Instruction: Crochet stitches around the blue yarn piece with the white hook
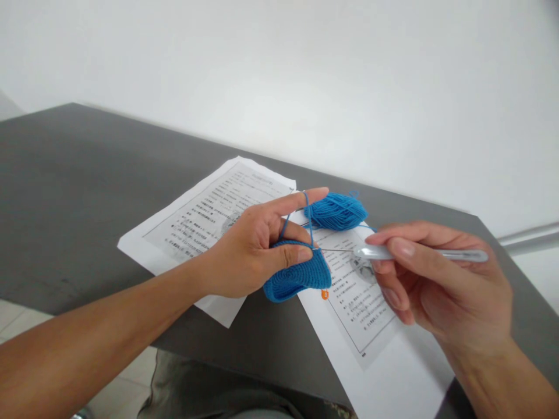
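My left hand (262,244) pinches a blue crocheted piece (297,276) between thumb and fingers, its index finger stretched out with a strand of blue yarn (310,218) looped over it. In my right hand (445,279) is a crochet hook (375,251) with a pale, clear handle, held like a pen. The hook's thin metal shaft reaches left to the top edge of the piece, by my left thumb; its tip is hidden there. An orange stitch marker (325,294) hangs from the lower right edge of the piece.
A ball of blue yarn (338,210) lies behind my left hand. Two printed sheets rest on the dark grey table (87,192): a left sheet (187,215) and a right sheet (349,349) under the yarn. A white wall (279,75) stands behind the table.
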The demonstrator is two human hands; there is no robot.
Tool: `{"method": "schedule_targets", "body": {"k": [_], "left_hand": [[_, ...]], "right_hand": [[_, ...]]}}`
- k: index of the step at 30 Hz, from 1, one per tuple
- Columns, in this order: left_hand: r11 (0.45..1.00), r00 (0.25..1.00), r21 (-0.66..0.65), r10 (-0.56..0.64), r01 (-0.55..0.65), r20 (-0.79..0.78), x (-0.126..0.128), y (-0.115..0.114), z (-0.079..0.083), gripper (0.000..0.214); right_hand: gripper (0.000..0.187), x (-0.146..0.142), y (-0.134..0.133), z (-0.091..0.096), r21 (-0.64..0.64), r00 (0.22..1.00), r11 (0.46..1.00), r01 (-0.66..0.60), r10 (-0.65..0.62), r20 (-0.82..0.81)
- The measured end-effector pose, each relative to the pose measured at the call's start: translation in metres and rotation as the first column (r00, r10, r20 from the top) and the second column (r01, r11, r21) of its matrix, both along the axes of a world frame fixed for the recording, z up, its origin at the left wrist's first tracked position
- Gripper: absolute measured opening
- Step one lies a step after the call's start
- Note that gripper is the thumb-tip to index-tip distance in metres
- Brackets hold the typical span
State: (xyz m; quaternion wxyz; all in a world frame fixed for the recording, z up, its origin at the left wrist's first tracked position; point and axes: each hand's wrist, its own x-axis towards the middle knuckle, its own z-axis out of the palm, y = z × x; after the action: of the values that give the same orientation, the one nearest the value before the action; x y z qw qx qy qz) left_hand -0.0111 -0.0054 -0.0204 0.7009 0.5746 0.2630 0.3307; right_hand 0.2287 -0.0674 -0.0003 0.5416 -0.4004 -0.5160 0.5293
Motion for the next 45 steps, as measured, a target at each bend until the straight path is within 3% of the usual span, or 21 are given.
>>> {"method": "schedule_targets", "body": {"k": [4,6,9,13,20,23,27,30,32,35,38,41,45], "left_hand": [[0.994,0.993,0.001,0.113,-0.113,0.028,0.006,-0.002,0.003,0.084],[0.981,0.980,0.004,0.194,-0.194,0.038,0.010,-0.004,0.003,0.086],[0.959,0.959,0.022,0.282,-0.282,0.014,0.015,-0.007,0.002,0.089],[0.940,0.940,0.040,0.340,-0.339,-0.029,0.020,-0.012,-0.002,0.084],[0.909,0.909,0.041,0.416,-0.415,-0.018,0.022,-0.018,-0.005,0.078],[0.894,0.895,0.064,0.445,-0.443,-0.035,0.023,-0.019,-0.004,0.073],[0.909,0.909,-0.014,0.416,-0.416,0.011,0.024,-0.018,0.001,0.084],[0.935,0.932,-0.123,0.346,-0.333,0.108,0.023,-0.016,0.002,0.094],[0.948,0.939,-0.172,0.297,-0.268,0.174,0.021,-0.015,0.002,0.096],[0.957,0.936,-0.216,0.245,-0.192,0.252,0.019,-0.015,0.003,0.091],[0.959,0.929,-0.228,0.232,-0.169,0.289,0.017,-0.015,0.004,0.088],[0.964,0.930,-0.186,0.237,-0.190,0.280,0.016,-0.016,0.003,0.096],[0.960,0.938,-0.066,0.279,-0.271,0.204,0.016,-0.018,0.000,0.103]], "right_hand": [[0.011,-0.011,0.004,-0.011,-0.132,0.983,0.991,-0.022,-0.002,-0.183],[0.013,-0.022,0.004,-0.020,-0.128,0.968,0.992,0.011,-0.043,-0.246],[0.012,-0.037,0.002,-0.034,0.056,0.971,0.991,0.119,-0.105,-0.215],[0.017,-0.044,-0.003,-0.045,0.296,0.975,0.931,0.212,-0.221,-0.004],[0.022,-0.045,-0.006,-0.041,0.528,0.896,0.820,0.221,-0.385,0.222],[0.029,-0.047,-0.009,-0.039,0.656,0.806,0.739,0.153,-0.477,0.349],[0.045,-0.047,-0.015,-0.039,0.786,0.588,0.612,-0.082,-0.607,0.534],[0.052,-0.046,-0.019,-0.038,0.811,0.482,0.558,-0.178,-0.669,0.566],[0.060,-0.046,-0.021,-0.038,0.825,0.453,0.535,-0.185,-0.698,0.554],[0.076,-0.046,-0.025,-0.039,0.828,0.457,0.531,-0.179,-0.701,0.548],[0.080,-0.043,-0.025,-0.038,0.837,0.470,0.517,-0.177,-0.703,0.534],[0.067,-0.038,-0.020,-0.034,0.833,0.509,0.516,-0.198,-0.672,0.537],[0.042,-0.034,-0.013,-0.028,0.789,0.676,0.604,-0.116,-0.534,0.508]]}}
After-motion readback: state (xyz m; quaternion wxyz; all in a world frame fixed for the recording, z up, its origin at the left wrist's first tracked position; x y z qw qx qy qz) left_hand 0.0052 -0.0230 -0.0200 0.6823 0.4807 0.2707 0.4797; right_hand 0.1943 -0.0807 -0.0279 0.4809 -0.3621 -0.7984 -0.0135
